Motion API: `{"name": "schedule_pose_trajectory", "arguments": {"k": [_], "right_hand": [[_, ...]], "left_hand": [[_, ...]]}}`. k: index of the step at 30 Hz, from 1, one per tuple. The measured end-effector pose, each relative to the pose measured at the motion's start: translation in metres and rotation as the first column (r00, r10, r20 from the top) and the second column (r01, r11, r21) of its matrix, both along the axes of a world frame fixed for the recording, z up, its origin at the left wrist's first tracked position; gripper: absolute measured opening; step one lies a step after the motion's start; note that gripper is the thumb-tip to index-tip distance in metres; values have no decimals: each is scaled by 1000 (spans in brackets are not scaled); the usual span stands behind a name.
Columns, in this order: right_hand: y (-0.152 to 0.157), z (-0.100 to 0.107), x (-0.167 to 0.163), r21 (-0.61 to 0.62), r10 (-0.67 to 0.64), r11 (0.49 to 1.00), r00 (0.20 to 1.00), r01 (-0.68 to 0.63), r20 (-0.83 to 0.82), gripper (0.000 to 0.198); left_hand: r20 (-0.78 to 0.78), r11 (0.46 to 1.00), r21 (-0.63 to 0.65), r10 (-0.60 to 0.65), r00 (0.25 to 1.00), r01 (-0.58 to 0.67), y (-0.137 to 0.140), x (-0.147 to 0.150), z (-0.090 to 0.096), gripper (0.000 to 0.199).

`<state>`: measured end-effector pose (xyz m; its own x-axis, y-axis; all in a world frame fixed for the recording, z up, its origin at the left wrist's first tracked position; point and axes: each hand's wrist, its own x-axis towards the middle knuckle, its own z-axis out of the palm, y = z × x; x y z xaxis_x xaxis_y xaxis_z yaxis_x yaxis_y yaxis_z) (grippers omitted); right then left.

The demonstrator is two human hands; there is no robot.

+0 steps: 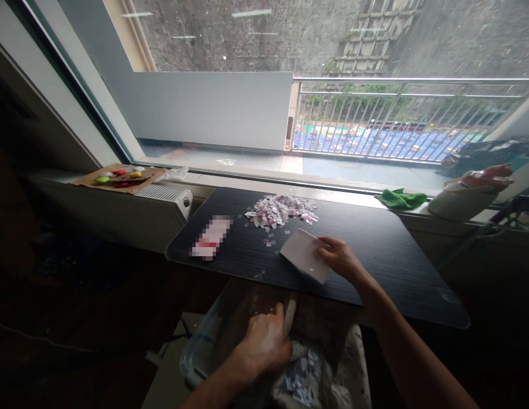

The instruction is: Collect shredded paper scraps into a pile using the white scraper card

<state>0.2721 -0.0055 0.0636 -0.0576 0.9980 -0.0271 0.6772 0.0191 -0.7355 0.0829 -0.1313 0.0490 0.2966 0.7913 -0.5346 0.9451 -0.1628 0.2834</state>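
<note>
My right hand [338, 258] grips the right edge of a white, rectangular, tray-like piece [304, 255], held tilted at the front of the dark table [358, 250]. Just beyond it, a heap of small cut paper pieces [277, 210] lies on the tabletop, with a few loose scraps on the near side. Below the table edge, my left hand [268, 338] is closed at the pale patterned cloth [353, 363] inside a clear plastic bin [191, 352]. More paper scraps [304, 375] lie in the cloth. The left fingertips are partly hidden.
A blurred-out pink and white slip [211, 238] lies at the table's left. On the sill are a green cloth [400, 199] and a pale container [455, 196] at right. Colourful items lie on brown cardboard [149, 175] at left, near a white slatted unit [164, 194].
</note>
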Motion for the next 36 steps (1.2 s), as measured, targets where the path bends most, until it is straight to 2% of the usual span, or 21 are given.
{"name": "schedule_pose_trajectory", "arguments": {"k": [4, 8, 11, 17, 19, 24, 28, 33, 36], "right_hand": [[4, -6, -21, 3, 79, 997, 994, -79, -79, 38], [18, -3, -22, 28, -10, 1000, 999, 11, -45, 42], [23, -4, -24, -7, -7, 1000, 1000, 7, -31, 43], [12, -5, -40, -134, 149, 975, 972, -175, -183, 36], [10, -3, -40, -145, 146, 973, 965, -179, -216, 36], [13, -4, -30, -148, 67, 984, 978, -97, -196, 39], [5, -11, -33, -206, 136, 962, 966, -182, -221, 38], [-9, -10, -41, -207, 249, 929, 931, -307, -266, 37], [-6, -5, -43, -166, 248, 940, 930, -299, -272, 37]], "left_hand": [[22, 1000, 24, 4, 1000, -4, -1, -1, -5, 65], [37, 999, 32, 3, 999, -5, -2, -3, -10, 63], [30, 1000, 25, 13, 999, -14, -3, -2, -11, 60], [67, 1000, 8, 19, 998, -19, -1, 0, -9, 61], [80, 1000, 6, 18, 997, -18, -1, 0, -8, 58], [75, 999, -7, 34, 997, -34, 0, 0, -7, 57], [73, 999, 5, 38, 997, -39, 1, 0, -6, 57], [92, 999, 12, 46, 995, -47, 1, 0, -5, 54], [92, 999, 10, 46, 995, -47, 2, 0, -6, 52]]}}
